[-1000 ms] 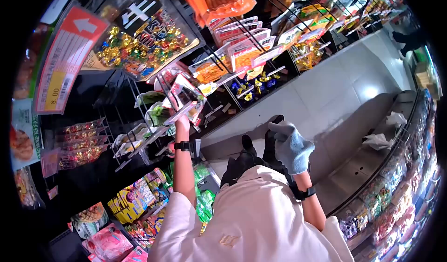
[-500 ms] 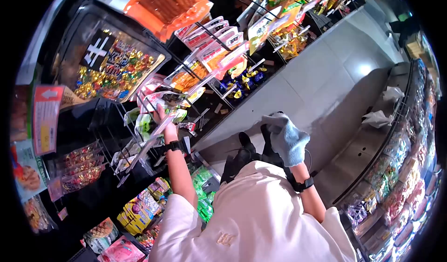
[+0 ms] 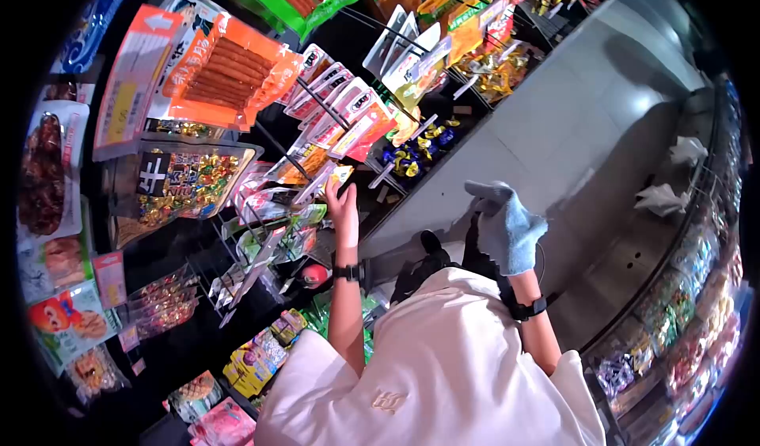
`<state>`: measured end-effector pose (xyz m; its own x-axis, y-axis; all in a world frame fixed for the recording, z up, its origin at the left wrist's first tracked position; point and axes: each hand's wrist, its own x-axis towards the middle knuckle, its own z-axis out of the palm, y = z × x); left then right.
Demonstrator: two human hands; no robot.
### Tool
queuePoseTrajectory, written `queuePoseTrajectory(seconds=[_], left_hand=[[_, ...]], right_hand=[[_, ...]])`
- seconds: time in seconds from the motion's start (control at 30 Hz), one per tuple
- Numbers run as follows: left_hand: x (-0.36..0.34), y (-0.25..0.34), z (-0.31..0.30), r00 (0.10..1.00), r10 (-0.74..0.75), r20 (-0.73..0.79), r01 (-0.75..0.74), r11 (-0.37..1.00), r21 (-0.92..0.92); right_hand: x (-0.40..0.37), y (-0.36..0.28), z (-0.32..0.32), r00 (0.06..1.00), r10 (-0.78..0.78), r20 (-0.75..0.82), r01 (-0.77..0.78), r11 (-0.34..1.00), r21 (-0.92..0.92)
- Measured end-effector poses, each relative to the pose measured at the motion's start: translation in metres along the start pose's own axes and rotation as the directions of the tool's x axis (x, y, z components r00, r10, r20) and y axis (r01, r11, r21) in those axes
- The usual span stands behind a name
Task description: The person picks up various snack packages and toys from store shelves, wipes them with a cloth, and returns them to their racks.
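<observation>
My bare left hand reaches up at the rack, its thumb and a finger parted. Right at the fingertips is a small yellow-and-white packet. Just above, orange snack packs and red-and-white packs hang on metal hooks. Below and left of that hand hang green-and-white packs. A light blue knitted glove covers my right hand, which is held over the floor with fingers apart, away from the goods.
Orange sausage packs and a bag of foil-wrapped candies hang at upper left. Wrapped blue candies lie low beside the grey tiled floor. A curved shelf of bagged goods runs along the right, with crumpled white paper near it.
My left hand has drawn back from the green-and-white packs and moved up and right. The gloved right hand has shifted slightly right. The view has turned, bringing more of the upper rack in.
</observation>
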<state>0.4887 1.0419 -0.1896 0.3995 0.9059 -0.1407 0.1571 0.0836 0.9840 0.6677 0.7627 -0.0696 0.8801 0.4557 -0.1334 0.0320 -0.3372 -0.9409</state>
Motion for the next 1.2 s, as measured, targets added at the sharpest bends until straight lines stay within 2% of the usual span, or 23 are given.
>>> queuePoseTrajectory(seconds=[0.03, 0.07, 0.1, 0.13, 0.23, 0.3, 0.33, 0.37, 0.43, 0.47, 0.53, 0.57, 0.63, 0.73, 0.77, 0.87, 0.93, 0.97, 1.03, 1.07, 1.13, 1.17, 1.2], left_hand=[[0.004, 0.011, 0.008, 1.000, 0.026, 0.001, -0.026, 1.000, 0.014], [0.006, 0.025, 0.023, 1.000, -0.007, -0.018, 0.007, 1.000, -0.018], [0.012, 0.033, 0.032, 0.999, -0.043, -0.011, 0.042, 0.997, -0.066], [0.016, 0.038, 0.038, 0.996, -0.090, -0.003, 0.089, 0.990, -0.105], [0.039, 0.020, 0.045, 0.998, -0.065, -0.021, 0.065, 0.998, -0.012], [0.054, 0.018, 0.055, 0.998, 0.022, -0.059, -0.030, 0.991, -0.131], [0.057, 0.019, 0.060, 0.992, 0.006, -0.122, -0.028, 0.983, -0.180], [0.053, 0.020, 0.065, 0.979, -0.092, -0.181, 0.069, 0.989, -0.133], [0.055, 0.013, 0.066, 0.986, -0.012, -0.167, -0.015, 0.987, -0.159], [0.054, 0.012, 0.066, 0.983, -0.011, -0.181, -0.019, 0.987, -0.162], [0.054, 0.015, 0.063, 0.981, 0.026, -0.193, -0.031, 0.999, -0.022], [0.045, 0.015, 0.061, 0.967, -0.159, -0.197, 0.129, 0.979, -0.158], [0.046, 0.012, 0.055, 0.959, -0.273, -0.082, 0.261, 0.956, -0.132], [0.038, -0.003, 0.074, 0.986, -0.165, 0.023, 0.166, 0.958, -0.232], [0.034, -0.008, 0.093, 0.991, -0.117, -0.066, 0.091, 0.945, -0.314], [0.047, -0.034, 0.104, 0.976, -0.115, -0.184, 0.066, 0.966, -0.249], [0.030, -0.006, 0.126, 0.990, -0.096, -0.103, 0.047, 0.916, -0.398], [0.025, 0.001, 0.134, 0.993, -0.083, -0.079, 0.037, 0.887, -0.461], [0.013, 0.010, 0.140, 0.997, -0.043, -0.068, 0.009, 0.904, -0.428], [0.007, 0.015, 0.143, 0.998, -0.003, -0.065, -0.023, 0.918, -0.396], [0.004, 0.008, 0.145, 0.997, 0.023, -0.077, -0.053, 0.910, -0.412], [0.002, 0.005, 0.144, 0.994, 0.050, -0.094, -0.086, 0.900, -0.428], [-0.004, 0.011, 0.142, 0.995, -0.033, -0.093, -0.011, 0.898, -0.441]], right_hand=[[0.008, -0.001, -0.003, 0.996, 0.083, 0.009, -0.084, 0.985, 0.151], [0.021, -0.004, -0.017, 0.996, 0.085, 0.037, -0.090, 0.982, 0.164], [0.026, -0.009, -0.023, 0.998, -0.067, 0.005, 0.067, 0.996, -0.060], [0.036, -0.012, -0.031, 0.973, -0.229, 0.014, 0.224, 0.934, -0.277], [0.064, 0.016, -0.043, 0.983, -0.182, 0.002, 0.180, 0.967, -0.179], [0.085, 0.033, -0.053, 0.977, -0.213, 0.019, 0.214, 0.965, -0.150], [0.091, 0.039, -0.055, 0.972, -0.234, 0.033, 0.236, 0.963, -0.128], [0.094, 0.047, -0.062, 0.973, -0.223, 0.051, 0.228, 0.966, -0.124], [0.100, 0.033, -0.066, 0.954, -0.282, 0.101, 0.287, 0.957, -0.042], [0.101, 0.025, -0.075, 0.953, -0.279, 0.115, 0.289, 0.953, -0.086], [0.107, 0.010, -0.080, 0.942, -0.309, 0.132, 0.321, 0.944, -0.081], [0.102, 0.009, -0.082, 0.932, -0.329, 0.150, 0.342, 0.937, -0.070], [0.104, 0.002, -0.084, 0.946, -0.268, 0.182, 0.285, 0.956, -0.073], [0.104, -0.006, -0.091, 0.950, -0.230, 0.210, 0.250, 0.966, -0.071], [0.108, 0.009, -0.089, 0.947, -0.240, 0.215, 0.260, 0.963, -0.070], [0.114, 0.032, -0.084, 0.962, -0.263, 0.066, 0.260, 0.964, 0.053], [0.109, -0.003, -0.101, 0.950, -0.241, 0.197, 0.232, 0.970, 0.068], [0.110, -0.002, -0.102, 0.952, -0.242, 0.187, 0.233, 0.970, 0.067], [0.110, 0.001, -0.104, 0.914, -0.382, 0.135, 0.388, 0.921, -0.021], [0.110, 0.001, -0.106, 0.915, -0.381, 0.132, 0.387, 0.922, -0.022], [0.112, -0.002, -0.112, 0.879, -0.463, 0.114, 0.476, 0.860, -0.184], [0.111, -0.005, -0.118, 0.879, -0.463, 0.111, 0.476, 0.860, -0.182], [0.111, -0.009, -0.125, 0.916, -0.372, 0.150, 0.394, 0.904, -0.164]])
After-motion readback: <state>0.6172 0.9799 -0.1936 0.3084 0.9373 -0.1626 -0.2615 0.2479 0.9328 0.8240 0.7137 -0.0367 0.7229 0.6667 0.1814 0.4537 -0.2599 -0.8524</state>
